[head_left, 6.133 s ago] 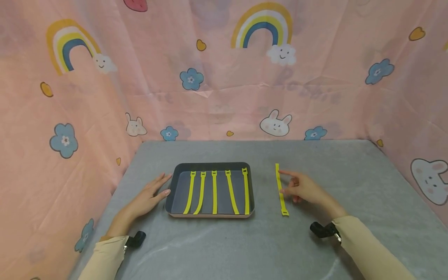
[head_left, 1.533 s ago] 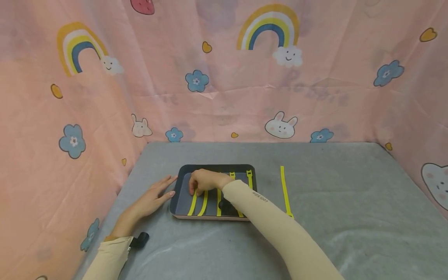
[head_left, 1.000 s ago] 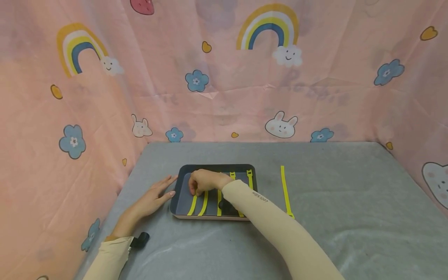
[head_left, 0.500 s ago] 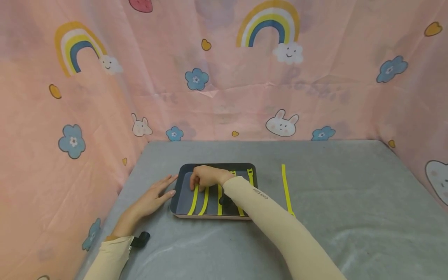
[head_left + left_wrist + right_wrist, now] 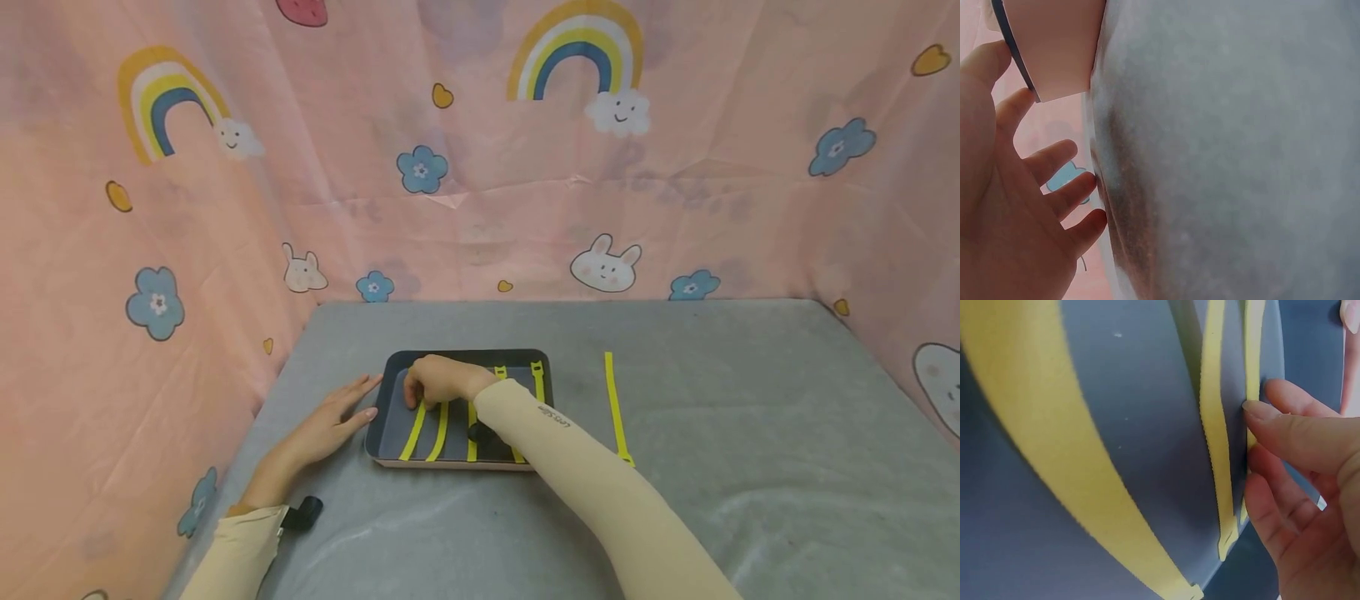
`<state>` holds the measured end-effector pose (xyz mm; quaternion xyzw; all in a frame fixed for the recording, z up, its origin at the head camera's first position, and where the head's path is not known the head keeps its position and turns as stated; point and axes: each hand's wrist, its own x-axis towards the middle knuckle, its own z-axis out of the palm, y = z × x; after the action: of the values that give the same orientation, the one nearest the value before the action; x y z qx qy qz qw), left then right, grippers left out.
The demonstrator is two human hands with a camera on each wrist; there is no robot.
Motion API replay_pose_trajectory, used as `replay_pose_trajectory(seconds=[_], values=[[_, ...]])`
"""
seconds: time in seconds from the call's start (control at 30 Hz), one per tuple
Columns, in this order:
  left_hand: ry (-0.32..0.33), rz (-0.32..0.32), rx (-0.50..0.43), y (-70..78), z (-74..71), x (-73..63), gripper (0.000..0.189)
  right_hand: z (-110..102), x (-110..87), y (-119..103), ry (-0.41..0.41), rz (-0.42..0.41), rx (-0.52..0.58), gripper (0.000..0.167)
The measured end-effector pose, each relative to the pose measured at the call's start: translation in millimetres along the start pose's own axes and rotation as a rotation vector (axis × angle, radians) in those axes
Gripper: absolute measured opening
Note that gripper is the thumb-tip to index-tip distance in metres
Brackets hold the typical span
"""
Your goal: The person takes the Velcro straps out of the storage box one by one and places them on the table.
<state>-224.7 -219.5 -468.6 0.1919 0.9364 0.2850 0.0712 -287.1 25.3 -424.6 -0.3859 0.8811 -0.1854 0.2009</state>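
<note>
A dark grey tray (image 5: 457, 464) with a pinkish outside holds several yellow cable-tie straps. My right hand (image 5: 442, 379) reaches in from the right and pinches the leftmost strap (image 5: 414, 433) between thumb and fingers; the right wrist view shows the thumb on that strap (image 5: 1252, 362). The second strap (image 5: 439, 433) lies just right of it. My hand and sleeve cover the upper ends of the left straps and part of the others. At the tray's left side, my left hand (image 5: 326, 425) lies with straight fingers, fingertips touching the rim (image 5: 1016, 56).
One more yellow strap (image 5: 615, 400) lies on the grey cloth right of the tray, its slotted end partly behind the right sleeve (image 5: 577, 450). Grey cloth (image 5: 750, 417) covers the table. A pink printed curtain (image 5: 480, 217) stands around its back and sides.
My right hand has left the strap on the cloth and come over the tray to the leftmost strap. Lately it has shifted slightly toward the tray's back. My left hand has stayed at the rim.
</note>
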Motion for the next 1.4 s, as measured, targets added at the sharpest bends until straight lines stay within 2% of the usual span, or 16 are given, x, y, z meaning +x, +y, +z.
replay_pose_trajectory(seconds=[0.57, 0.93, 1.4], values=[[0.0, -0.003, -0.002, 0.7, 0.7, -0.4, 0.061, 2.3, -0.2, -1.9, -0.004, -0.046, -0.057, 0.023], [0.007, 0.007, -0.006, 0.1, 1.0, 0.0, 0.06, 4.1, 3.0, -3.8, -0.014, -0.098, -0.13, 0.026], [-0.003, -0.003, -0.012, -2.2, 1.9, 0.7, 0.06, 3.7, -2.1, -2.6, 0.008, -0.106, -0.097, 0.02]])
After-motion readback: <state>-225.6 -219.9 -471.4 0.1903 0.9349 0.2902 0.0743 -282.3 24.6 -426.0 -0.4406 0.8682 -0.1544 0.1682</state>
